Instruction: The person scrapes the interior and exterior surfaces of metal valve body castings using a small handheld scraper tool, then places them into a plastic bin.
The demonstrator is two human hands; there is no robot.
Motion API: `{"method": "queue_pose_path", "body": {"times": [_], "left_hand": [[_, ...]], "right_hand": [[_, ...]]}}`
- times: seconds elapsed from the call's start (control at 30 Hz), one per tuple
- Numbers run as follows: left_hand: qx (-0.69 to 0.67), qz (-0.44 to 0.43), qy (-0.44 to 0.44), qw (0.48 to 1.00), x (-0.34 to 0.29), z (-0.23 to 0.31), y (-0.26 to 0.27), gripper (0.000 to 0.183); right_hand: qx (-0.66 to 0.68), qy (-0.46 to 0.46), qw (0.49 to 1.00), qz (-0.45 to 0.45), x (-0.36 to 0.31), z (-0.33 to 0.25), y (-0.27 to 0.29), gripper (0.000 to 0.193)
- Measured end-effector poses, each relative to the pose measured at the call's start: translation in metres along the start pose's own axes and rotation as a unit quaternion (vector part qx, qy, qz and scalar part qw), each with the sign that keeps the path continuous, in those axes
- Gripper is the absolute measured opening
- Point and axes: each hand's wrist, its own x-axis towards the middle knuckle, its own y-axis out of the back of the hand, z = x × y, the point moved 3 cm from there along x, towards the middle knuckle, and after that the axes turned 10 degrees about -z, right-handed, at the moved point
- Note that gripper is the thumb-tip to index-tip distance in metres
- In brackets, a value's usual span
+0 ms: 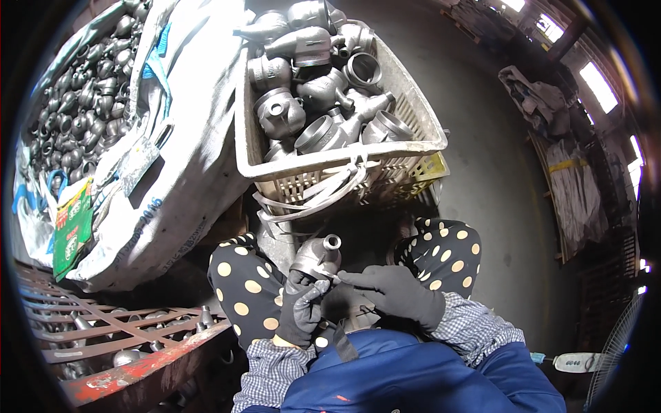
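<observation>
Above my lap is a grey metal casting (311,257), a rounded body with a short open pipe neck tilted up and to the right. My left hand (301,311), in a dark grey glove, grips it from below. Also gloved, my right hand (399,292) reaches in from the right, its fingertips at the casting's lower right side. A thin pale strip shows by those fingertips; whether it is a tool or part of the casting I cannot make out. The right fingers are pressed together.
Ahead stands a pale plastic crate (341,157) heaped with similar castings, a loose strap hanging off its front. At left, a large white woven sack (200,103) bulges beside many smaller castings. A rusty red metal rack (138,372) holds more parts. A fan (616,351) is at lower right.
</observation>
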Motion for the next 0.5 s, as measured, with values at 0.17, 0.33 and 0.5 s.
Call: {"method": "queue_pose_path", "body": {"times": [0.17,0.33,0.5], "left_hand": [[0.002,0.053,0.005,0.999,0.001,0.005,-0.015,0.053],[-0.003,0.021,-0.026,0.999,0.004,0.003,-0.010,0.055],[-0.004,0.022,-0.020,1.000,0.004,0.004,-0.013,0.059]], "right_hand": [[0.072,0.024,0.996,0.051,-0.006,0.012,0.005,0.043],[0.009,-0.047,0.999,0.025,-0.008,0.000,-0.006,0.043],[0.119,-0.012,0.992,0.046,-0.005,0.010,-0.006,0.041]]}}
